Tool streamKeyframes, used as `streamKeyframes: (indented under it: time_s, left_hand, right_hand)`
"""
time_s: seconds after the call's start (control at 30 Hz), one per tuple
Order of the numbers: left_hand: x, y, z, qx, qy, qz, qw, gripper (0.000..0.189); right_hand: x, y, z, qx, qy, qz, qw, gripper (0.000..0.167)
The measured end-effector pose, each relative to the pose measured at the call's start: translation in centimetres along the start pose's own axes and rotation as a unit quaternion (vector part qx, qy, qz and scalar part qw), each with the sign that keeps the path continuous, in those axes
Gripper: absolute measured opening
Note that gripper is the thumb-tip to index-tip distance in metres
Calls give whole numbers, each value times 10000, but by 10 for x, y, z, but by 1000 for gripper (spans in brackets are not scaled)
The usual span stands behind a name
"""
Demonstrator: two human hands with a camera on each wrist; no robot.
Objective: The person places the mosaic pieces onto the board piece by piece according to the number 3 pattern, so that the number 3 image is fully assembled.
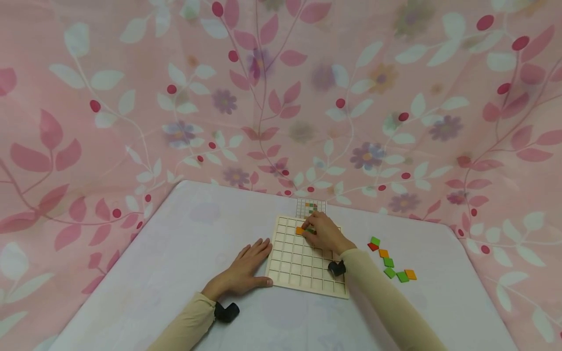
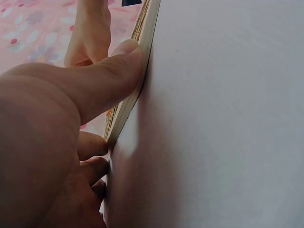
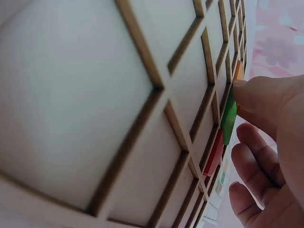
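A pale wooden grid board (image 1: pixel 290 267) lies on the white table. My left hand (image 1: pixel 247 268) rests flat at its left side, fingers spread, with the thumb (image 2: pixel 124 64) against the board's edge. Over the far part of the board, my right hand (image 1: pixel 326 233) pinches a green tile (image 3: pixel 229 116) between thumb and forefinger, right at the grid. An orange tile (image 1: pixel 300 230) sits in a cell just left of it. On the other side of the green tile is a red tile (image 3: pixel 214 152) in the grid, hidden under the hand in the head view.
A small card with a printed grid of coloured squares (image 1: pixel 303 207) lies beyond the board's far edge. Right of the board, several loose tiles lie in a scattered line, among them a green tile (image 1: pixel 389 263), an orange tile (image 1: pixel 410 274) and a red tile (image 1: pixel 372 247). A floral curtain (image 1: pixel 281 97) hangs behind.
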State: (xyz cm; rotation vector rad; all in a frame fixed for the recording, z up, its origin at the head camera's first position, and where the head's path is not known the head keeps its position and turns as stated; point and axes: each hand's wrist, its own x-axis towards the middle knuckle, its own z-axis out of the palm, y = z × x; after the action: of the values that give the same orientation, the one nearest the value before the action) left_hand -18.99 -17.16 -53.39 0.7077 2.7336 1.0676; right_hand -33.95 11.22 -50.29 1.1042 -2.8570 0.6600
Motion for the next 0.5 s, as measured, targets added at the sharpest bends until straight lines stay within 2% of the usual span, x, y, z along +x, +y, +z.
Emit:
streamKeyframes:
  time_s: [0.5]
  left_hand:
    - [2,4,-4,313,-208,-181,9991,96]
  right_hand:
    - [0,1,-1,250,-122,3,9996,10]
